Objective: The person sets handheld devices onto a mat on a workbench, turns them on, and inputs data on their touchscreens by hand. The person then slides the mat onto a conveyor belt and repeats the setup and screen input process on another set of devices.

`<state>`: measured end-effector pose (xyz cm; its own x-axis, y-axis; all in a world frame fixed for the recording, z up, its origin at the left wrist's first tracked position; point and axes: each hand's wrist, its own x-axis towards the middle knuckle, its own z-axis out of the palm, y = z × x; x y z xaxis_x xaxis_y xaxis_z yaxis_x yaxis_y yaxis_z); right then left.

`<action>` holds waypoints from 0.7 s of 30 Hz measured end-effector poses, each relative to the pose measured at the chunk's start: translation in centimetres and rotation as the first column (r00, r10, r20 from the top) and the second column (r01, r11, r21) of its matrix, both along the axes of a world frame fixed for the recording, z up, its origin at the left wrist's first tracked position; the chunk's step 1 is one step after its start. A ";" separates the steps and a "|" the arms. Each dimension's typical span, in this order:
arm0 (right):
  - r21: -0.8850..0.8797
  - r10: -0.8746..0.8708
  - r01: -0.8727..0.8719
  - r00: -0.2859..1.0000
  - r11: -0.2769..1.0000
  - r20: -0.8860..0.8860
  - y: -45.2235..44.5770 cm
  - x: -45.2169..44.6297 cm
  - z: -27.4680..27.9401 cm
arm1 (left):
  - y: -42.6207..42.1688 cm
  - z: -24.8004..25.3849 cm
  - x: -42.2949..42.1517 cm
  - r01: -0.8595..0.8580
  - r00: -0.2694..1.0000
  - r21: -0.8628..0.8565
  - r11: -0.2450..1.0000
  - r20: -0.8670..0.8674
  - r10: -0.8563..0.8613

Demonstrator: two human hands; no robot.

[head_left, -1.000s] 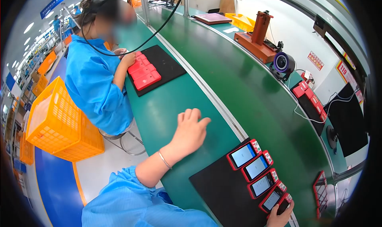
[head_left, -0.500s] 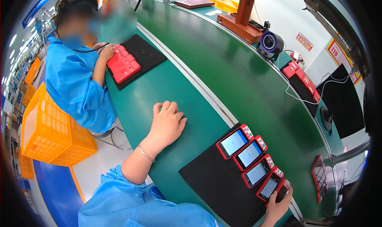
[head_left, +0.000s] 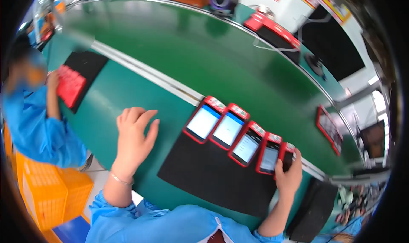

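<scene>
Several red-framed devices with screens stand in a slanting row along the top edge of a black mat. Four screens are lit, among them the leftmost device and the one beside it. My right hand grips the rightmost device, whose screen looks dark, with thumb and fingers at its sides. Over the green table, left of the mat, my left hand has its fingers apart and holds nothing.
At the left a co-worker's hand touches red devices on another black mat. Orange crates stand below. Across the belt are a round camera-like device and a monitor.
The view has swung right and down, so the row of devices appears further left and higher. My left hand has opened more. My right hand stays on the rightmost device.
</scene>
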<state>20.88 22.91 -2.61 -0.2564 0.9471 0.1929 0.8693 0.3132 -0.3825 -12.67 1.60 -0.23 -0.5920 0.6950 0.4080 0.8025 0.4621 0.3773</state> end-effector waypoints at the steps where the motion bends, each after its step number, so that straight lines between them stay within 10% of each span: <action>1: 0.016 0.014 -0.015 1.000 1.000 0.028 0.1 0.0 0.0 | 0.4 0.3 0.6 0.027 0.999 -0.010 1.000 0.031 -0.027; 8: -0.141 -0.037 -0.008 0.948 0.990 -0.317 0.0 2.5 -0.8 | 3.7 0.2 1.8 0.276 0.925 0.031 0.961 0.263 -0.274; 13: 0.022 0.068 -0.065 0.973 0.998 -0.223 -2.2 1.0 -0.7 | 7.3 -3.6 2.7 0.302 0.836 0.087 0.949 0.455 -0.307; 21: -0.061 0.109 -0.169 0.830 0.984 -0.548 -0.1 3.5 -4.8 | 8.2 -4.6 4.8 0.237 0.916 0.149 0.960 0.296 -0.272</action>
<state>24.39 22.84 -7.41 -0.2702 0.9314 0.2441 0.4647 0.3482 -0.8141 -7.88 9.81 -4.81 -0.5101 0.8011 0.3131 0.7218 0.2007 0.6624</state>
